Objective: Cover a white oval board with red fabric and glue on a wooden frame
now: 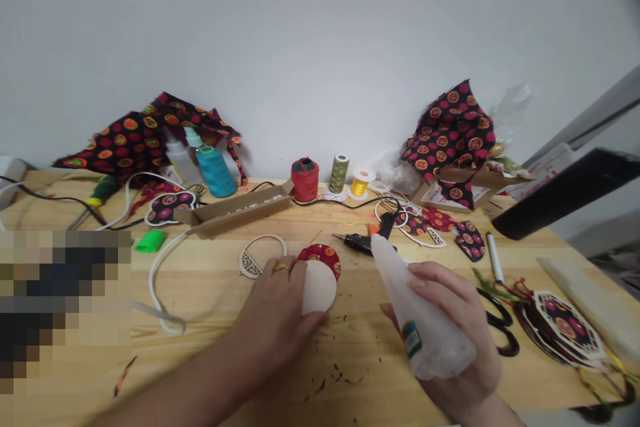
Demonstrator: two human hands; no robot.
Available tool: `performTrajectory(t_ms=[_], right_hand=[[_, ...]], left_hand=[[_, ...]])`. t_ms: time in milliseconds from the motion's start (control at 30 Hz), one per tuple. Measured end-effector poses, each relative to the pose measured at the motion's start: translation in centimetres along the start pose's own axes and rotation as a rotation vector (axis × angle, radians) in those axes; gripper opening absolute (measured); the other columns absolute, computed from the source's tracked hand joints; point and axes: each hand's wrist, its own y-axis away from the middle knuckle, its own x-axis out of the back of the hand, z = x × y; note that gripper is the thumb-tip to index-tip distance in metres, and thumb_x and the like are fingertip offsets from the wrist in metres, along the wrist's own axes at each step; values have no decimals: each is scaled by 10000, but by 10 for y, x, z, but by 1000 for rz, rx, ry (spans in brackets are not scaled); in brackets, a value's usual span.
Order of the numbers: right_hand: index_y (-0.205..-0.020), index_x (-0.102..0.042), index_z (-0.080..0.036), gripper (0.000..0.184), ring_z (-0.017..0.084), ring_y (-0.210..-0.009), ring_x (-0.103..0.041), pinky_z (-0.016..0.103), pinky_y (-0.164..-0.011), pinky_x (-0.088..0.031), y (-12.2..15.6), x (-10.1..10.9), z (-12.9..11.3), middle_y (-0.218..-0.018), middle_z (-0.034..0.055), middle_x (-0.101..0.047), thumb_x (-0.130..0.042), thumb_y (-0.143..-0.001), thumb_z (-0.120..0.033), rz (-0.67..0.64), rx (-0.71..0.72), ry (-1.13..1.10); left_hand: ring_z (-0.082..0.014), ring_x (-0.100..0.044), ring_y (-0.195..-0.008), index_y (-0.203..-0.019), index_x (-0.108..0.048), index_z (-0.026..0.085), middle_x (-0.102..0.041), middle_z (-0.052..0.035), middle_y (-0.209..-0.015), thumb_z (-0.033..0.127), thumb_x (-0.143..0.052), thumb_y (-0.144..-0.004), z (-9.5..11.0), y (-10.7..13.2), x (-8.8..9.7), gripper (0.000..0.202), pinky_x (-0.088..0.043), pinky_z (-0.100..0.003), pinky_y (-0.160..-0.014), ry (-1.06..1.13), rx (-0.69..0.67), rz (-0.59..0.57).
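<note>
My left hand (280, 307), a ring on one finger, grips a white round disc (320, 287) by its left side, low over the table. Partly behind the disc lies a round piece of red patterned fabric (323, 253). A cut-out wooden ring (263, 247) rests just beyond my left fingers. To the right, my right hand (457, 327) is wrapped around a whitish squeeze bottle (435, 337) with a small green label. The bottle is tilted, its tapered nozzle pointing up and to the left, apart from the disc.
A black glue gun (367, 242) lies beyond the bottle. Scissors (503, 327) and stacked fabric ornaments (563, 327) are on the right. Thread spools (305, 180) and a long cardboard box (240, 210) stand at the back. A white cable (155, 273) loops at left.
</note>
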Motion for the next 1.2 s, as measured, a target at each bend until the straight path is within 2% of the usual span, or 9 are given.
performTrajectory(t_ms=[133,267,333,433,533,600,800,933,1200], right_hand=[[-1020,-568,-195,370,217,-935,-593,359,-798,-529,-10,-2,2,-1012,71,-604,-716,-687,-130,-53,-114,-108],[-925,-584,-203,269,181,-739,-644,314,-662,-557,-22,-15,3,-844,25,-666,-723,-695,-210,-42,-530,-397],[-920,-584,-188,284,157,-599,-635,285,-564,-555,-28,-25,2,-721,6,-678,-732,-687,-257,-102,-746,-588],[-866,-587,-166,292,145,-525,-621,269,-519,-553,-36,-41,1,-626,-2,-671,-750,-660,-293,-177,-880,-783],[-786,-575,-164,258,143,-502,-625,257,-500,-551,-46,-51,0,-589,3,-667,-747,-653,-304,-228,-913,-862],[-752,-574,-164,237,141,-494,-626,254,-498,-550,-53,-53,0,-574,4,-662,-737,-658,-308,-286,-910,-877],[-730,-575,-172,221,132,-489,-611,246,-488,-540,-52,-58,5,-583,-8,-643,-734,-654,-305,-312,-835,-782],[-756,-581,-171,237,139,-506,-609,247,-489,-533,-36,-62,8,-623,11,-651,-742,-648,-307,-243,-820,-691],[-748,-571,-181,235,131,-496,-590,243,-484,-523,-29,-71,9,-614,0,-638,-743,-651,-308,-267,-788,-696]], left_hand=[[-355,-468,-1120,-1106,-575,107,-558,-179,-1207,393,-623,-712,-4,2,0,489,-371,-492,-954,8,-16,5],[-374,-461,-1175,-1186,-515,121,-509,-203,-1299,490,-660,-661,-15,7,5,658,-364,-521,-968,83,1,16],[-332,-532,-1101,-1180,-498,119,-576,-178,-1215,423,-537,-782,-20,2,13,503,-421,-489,-909,148,62,103],[-254,-606,-956,-1136,-503,151,-643,-115,-1069,251,-413,-845,-26,-9,21,321,-477,-415,-810,283,156,204],[-224,-581,-955,-1193,-451,191,-624,-76,-1100,274,-519,-814,-31,-11,16,394,-474,-379,-819,367,95,268],[-252,-495,-1096,-1288,-356,194,-588,-88,-1163,337,-649,-734,-35,-8,10,643,-418,-409,-918,339,-11,290],[-329,-295,-1227,-1432,-110,226,-460,-105,-1330,404,-798,-532,-39,-2,3,1147,-291,-499,-1018,284,-109,47],[-341,-310,-1185,-1454,-48,199,-437,-123,-1347,432,-769,-550,-38,-2,0,1180,-301,-505,-997,294,-123,-66],[-336,-314,-1178,-1454,-66,113,-442,-152,-1342,346,-720,-583,-35,-4,-2,1114,-271,-489,-1014,293,-94,-91]])
